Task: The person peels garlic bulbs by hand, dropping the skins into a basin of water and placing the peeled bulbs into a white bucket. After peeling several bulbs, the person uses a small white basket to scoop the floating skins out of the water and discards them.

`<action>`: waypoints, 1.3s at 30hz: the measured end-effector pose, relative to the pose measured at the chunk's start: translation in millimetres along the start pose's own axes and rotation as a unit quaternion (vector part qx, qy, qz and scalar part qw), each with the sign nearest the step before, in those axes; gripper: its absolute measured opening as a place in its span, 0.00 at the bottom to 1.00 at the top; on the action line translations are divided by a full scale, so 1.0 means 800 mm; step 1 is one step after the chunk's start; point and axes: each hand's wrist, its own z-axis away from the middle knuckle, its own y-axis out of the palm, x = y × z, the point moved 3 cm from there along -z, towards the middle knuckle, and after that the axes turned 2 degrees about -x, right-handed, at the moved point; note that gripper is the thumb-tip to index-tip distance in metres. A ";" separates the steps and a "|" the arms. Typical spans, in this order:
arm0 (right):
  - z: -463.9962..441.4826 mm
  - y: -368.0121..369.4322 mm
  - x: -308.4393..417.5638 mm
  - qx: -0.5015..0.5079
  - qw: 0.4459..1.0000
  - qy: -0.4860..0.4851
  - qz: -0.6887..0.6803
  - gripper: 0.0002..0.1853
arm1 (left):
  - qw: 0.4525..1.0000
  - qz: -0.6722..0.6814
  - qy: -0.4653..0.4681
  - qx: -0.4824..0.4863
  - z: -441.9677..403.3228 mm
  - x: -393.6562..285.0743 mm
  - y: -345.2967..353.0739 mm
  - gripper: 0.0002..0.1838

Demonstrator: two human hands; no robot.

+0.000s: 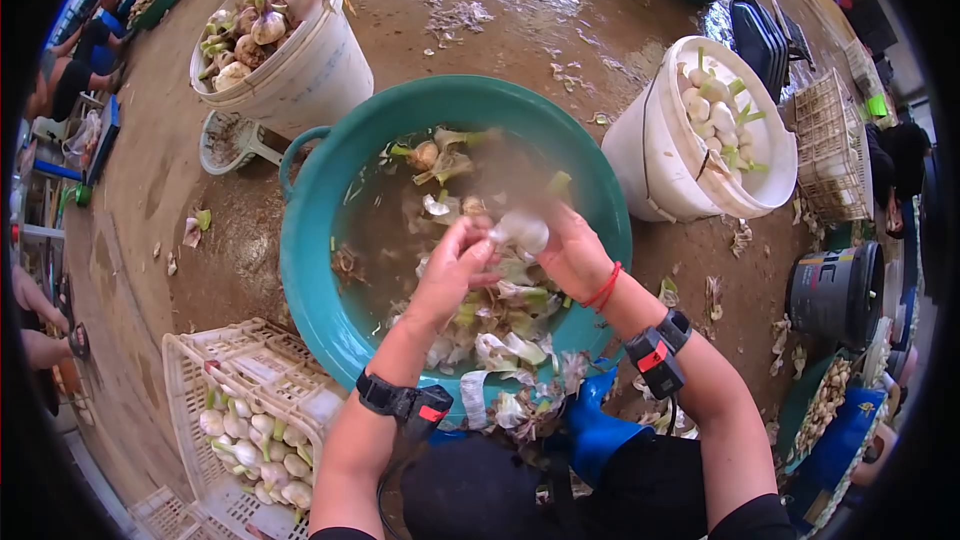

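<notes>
Above a large green tub (305, 270), a whitish garlic bulb (522, 233) is held between my two hands. My right hand (578, 252), with a red string at the wrist, closes on the bulb's right side; its far fingers are blurred. Curled fingers of my left hand (458, 262) meet the bulb's left side. Murky water fills the tub, with a garlic bulb with brownish skin (425, 155) near its far side. Peeled garlic skins (500, 310) pile up below my hands, towards the near rim.
A white bucket (345, 50) at the upper left holds unpeeled garlic. Another white bucket (640, 145) at the right holds cleaned bulbs. At the lower left stands a plastic crate (270, 375) with white garlic. A dark bucket (825, 290) is at the far right. Skins litter the wet floor.
</notes>
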 end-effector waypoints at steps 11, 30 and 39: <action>-0.012 -0.030 -0.011 -0.191 0.971 0.049 -0.136 0.13 | 0.979 -0.109 0.149 0.090 -0.019 0.009 0.030 0.11; -0.031 -0.078 -0.020 -0.082 0.880 -0.122 0.451 0.25 | 0.985 -0.008 -0.124 0.116 -0.149 0.122 -0.018 0.17; 0.007 -0.021 -0.002 0.054 0.734 -0.315 0.599 0.36 | 0.933 -0.326 0.150 0.030 -0.045 0.011 0.008 0.10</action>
